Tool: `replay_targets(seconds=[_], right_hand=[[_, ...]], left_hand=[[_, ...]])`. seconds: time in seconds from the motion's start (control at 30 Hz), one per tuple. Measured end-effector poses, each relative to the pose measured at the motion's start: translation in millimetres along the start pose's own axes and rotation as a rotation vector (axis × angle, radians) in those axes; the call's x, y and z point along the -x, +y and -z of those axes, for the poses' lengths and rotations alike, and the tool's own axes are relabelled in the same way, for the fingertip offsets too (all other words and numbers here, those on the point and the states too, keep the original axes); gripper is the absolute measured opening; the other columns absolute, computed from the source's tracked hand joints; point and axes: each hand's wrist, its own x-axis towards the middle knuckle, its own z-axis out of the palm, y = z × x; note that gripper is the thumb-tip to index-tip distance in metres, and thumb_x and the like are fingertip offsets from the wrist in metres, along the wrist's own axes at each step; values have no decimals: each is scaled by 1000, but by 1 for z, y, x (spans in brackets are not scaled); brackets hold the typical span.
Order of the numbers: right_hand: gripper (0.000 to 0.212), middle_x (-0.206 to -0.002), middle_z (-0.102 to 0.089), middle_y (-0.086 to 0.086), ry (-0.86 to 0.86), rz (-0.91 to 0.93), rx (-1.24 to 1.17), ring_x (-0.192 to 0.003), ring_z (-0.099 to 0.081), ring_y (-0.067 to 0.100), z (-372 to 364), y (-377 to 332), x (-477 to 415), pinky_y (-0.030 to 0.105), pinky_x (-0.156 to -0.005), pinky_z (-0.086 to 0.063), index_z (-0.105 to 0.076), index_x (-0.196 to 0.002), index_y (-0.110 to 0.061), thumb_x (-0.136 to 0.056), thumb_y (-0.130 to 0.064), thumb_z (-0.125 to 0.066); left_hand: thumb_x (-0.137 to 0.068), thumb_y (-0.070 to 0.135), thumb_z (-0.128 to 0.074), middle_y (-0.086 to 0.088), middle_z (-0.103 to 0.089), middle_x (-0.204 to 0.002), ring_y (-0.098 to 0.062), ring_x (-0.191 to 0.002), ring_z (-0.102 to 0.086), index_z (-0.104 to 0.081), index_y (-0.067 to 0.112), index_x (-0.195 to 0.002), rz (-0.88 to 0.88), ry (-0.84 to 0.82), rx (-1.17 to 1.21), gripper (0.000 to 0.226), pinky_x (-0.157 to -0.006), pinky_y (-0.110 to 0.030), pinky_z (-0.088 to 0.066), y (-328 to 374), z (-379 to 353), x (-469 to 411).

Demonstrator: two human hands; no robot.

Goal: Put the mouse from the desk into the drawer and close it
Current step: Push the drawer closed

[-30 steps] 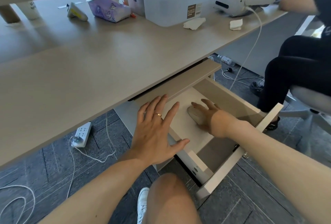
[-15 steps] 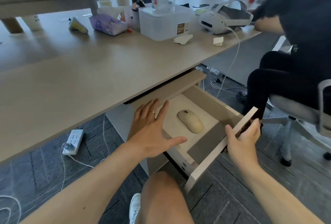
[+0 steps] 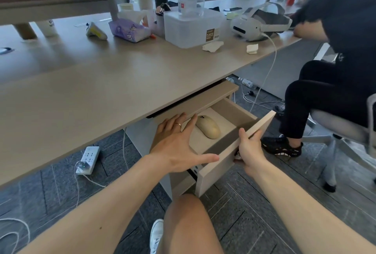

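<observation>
Here the beige mouse [image 3: 208, 126] lay on the floor of the open drawer [image 3: 227, 160] under the desk [image 3: 101, 83]. Left hand [image 3: 179, 146], ring on one finger, was spread flat with fingers splayed over the drawer's left edge, holding nothing. Right hand [image 3: 249, 150] gripped the drawer front panel, thumb over its top edge. On the desk stood a white storage box [image 3: 193, 28] (brown label read "PLASTIC", the rest too small), a purple tissue pack [image 3: 129, 30] and a white VR headset [image 3: 258, 24].
</observation>
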Motion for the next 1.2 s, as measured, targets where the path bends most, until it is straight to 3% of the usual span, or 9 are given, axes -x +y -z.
replay_targets(seconds=[0.2,0.33,0.43,0.5,0.67,0.83,1.0,1.2], right_hand=[[71,-159,-32,0,-21,-20,-10,-132,-45,34,-35,-17,-14,66,-89,-52,-13,-156,-36,-96,-50,-49],[69,-155,-38,2,-23,-27,-14,-128,-49,34,-53,-24,-24,64,-85,-55,-13,-156,-39,-98,-47,-50],[59,-147,-45,0,-39,-9,-50,-100,-56,22,-64,-27,-28,60,-81,-57,-21,-152,-38,-100,-44,-48],[55,-140,-46,-4,-77,-18,-97,-86,-51,10,-70,-24,-27,60,-83,-56,-23,-152,-38,-101,-44,-45],[60,-155,-36,-10,-126,-31,-155,-117,-43,19,-89,-19,-20,62,-85,-56,-18,-156,-42,-101,-46,-43],[46,-136,-40,-14,-181,-28,-234,-116,-41,17,-100,-26,-24,60,-85,-56,-27,-148,-44,-105,-36,-42],[58,-158,-36,-10,-203,-32,-227,-128,-42,20,-115,-26,-31,57,-76,-61,-20,-158,-38,-104,-28,-37],[60,-157,-40,-3,-171,-41,-203,-122,-46,22,-127,-27,-37,52,-70,-61,-21,-158,-34,-101,-18,-34]], left_hand=[[-68,90,-49,3,-7,-170,-14,-153,-3,0,32,-160,-70,128,-47,120,-121,-41,-11,-11,-11,-3],[-80,71,-56,6,-14,-169,-14,-151,-11,-4,27,-161,-101,188,-48,105,-116,-37,-16,-23,-15,-7],[-84,61,-58,6,-22,-167,-15,-148,-21,-10,25,-160,-124,222,-71,97,-114,-37,-24,-27,-16,-10],[-87,57,-58,6,-26,-166,-15,-146,-26,-12,25,-160,-131,228,-78,92,-112,-38,-28,-29,-15,-11],[-91,38,-63,5,-38,-160,-16,-141,-35,-17,23,-160,-127,257,-91,84,-108,-37,-32,-33,-15,-14],[-83,11,-67,4,-50,-151,-18,-133,-45,-31,21,-156,-153,278,-54,82,-101,-37,-38,-39,-15,-15],[-68,-11,-67,2,-60,-143,-20,-127,-52,-42,18,-152,-164,304,-12,92,-99,-38,-44,-44,-14,-18],[-66,-13,-68,6,-57,-147,-17,-130,-51,-46,22,-150,-166,305,1,94,-99,-35,-43,-45,-15,-19]])
